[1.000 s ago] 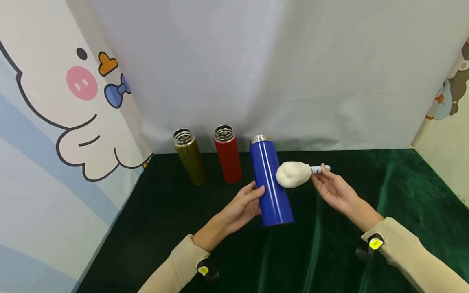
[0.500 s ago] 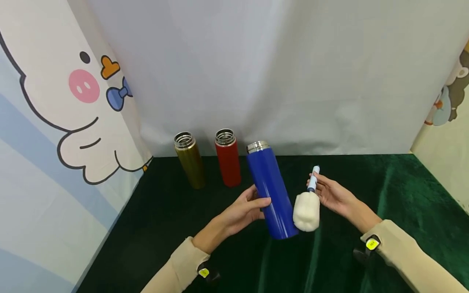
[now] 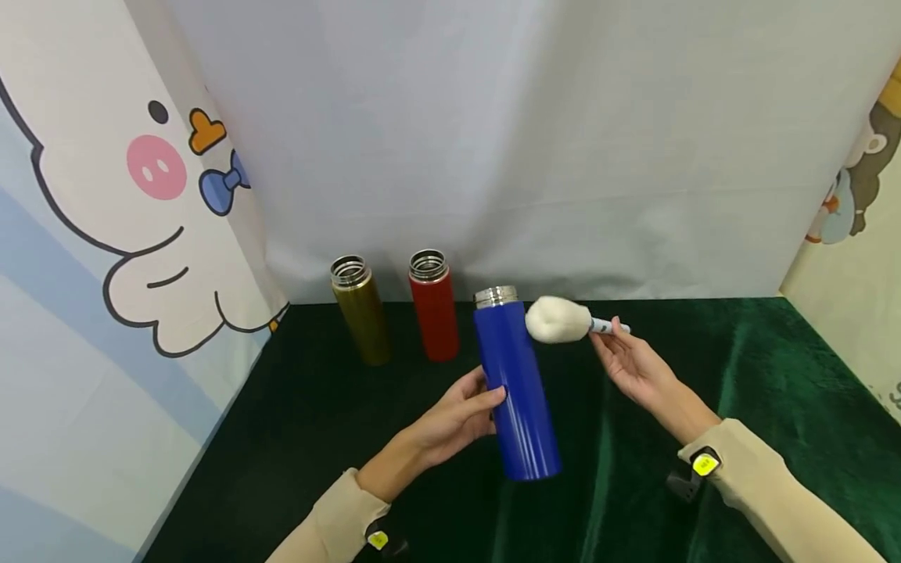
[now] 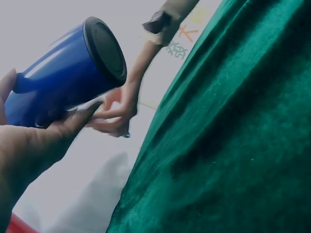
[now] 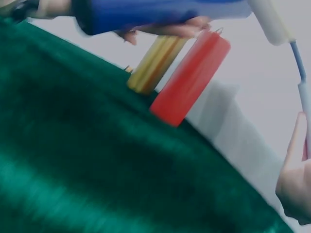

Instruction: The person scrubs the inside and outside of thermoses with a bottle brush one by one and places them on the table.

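My left hand [image 3: 461,414] grips a lidless blue thermos bottle [image 3: 517,391] around its middle, fingers behind and thumb in front. The bottle leans a little left, its bare steel neck up; the left wrist view shows its dark base [image 4: 106,51]. My right hand [image 3: 637,371] pinches the pale handle of a sponge bottle brush [image 3: 559,320]. Its white sponge head points left, at the upper right side of the blue bottle. Whether sponge and bottle touch I cannot tell. In the right wrist view the brush's thin stem [image 5: 298,60] shows above the hand.
Behind and left stand a red bottle [image 3: 434,320] and a gold bottle [image 3: 362,320], both upright with open mouths. Dark green velvet cloth [image 3: 676,328] covers the table. A pale curtain [image 3: 563,156] hangs along the back edge, and a cartoon-printed panel [image 3: 84,297] borders the left.
The sponge head swung down beside the blue bottle's base, then back up to its upper right side. The blue bottle now sits lower than a second ago. Both hands keep their hold.
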`<control>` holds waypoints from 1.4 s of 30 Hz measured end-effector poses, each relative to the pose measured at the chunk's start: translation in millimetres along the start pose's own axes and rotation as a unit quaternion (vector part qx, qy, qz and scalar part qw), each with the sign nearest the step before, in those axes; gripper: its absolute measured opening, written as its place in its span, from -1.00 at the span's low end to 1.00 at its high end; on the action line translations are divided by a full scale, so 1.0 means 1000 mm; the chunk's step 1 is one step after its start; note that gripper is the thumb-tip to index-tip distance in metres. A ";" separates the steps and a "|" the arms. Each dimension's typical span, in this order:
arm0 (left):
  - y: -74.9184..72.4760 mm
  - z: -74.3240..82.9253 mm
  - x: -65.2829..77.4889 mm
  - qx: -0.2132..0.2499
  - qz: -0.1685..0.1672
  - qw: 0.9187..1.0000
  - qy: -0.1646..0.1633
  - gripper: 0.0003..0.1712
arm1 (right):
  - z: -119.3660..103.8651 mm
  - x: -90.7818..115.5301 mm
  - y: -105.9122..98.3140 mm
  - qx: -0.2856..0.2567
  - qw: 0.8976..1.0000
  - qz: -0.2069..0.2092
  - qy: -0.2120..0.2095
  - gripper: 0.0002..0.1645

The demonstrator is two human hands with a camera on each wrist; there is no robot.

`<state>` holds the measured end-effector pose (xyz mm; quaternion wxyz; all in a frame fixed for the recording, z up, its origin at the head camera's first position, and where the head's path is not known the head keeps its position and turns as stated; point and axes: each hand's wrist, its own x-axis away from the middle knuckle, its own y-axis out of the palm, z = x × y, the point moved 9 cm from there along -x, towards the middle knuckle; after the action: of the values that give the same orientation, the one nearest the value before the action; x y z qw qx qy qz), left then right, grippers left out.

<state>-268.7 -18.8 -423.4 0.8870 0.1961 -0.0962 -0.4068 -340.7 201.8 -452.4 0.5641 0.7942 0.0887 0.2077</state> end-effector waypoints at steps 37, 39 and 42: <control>-0.023 0.025 0.022 -0.009 0.082 0.995 0.064 -0.07 | -0.006 0.044 -0.003 0.364 0.931 -0.014 -0.016 -0.07; -0.021 0.025 0.019 -0.012 0.079 0.994 0.072 -0.07 | 0.001 0.041 -0.006 0.370 0.929 -0.014 -0.009 -0.04; -0.020 0.025 0.016 -0.026 0.084 0.993 0.082 -0.08 | 0.017 0.039 -0.009 0.375 0.927 -0.020 0.010 -0.11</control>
<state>-280.2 -49.5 -408.7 0.9278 0.1966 -0.0283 -0.3157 -297.4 204.6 -456.9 0.2286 0.9437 0.1809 0.1560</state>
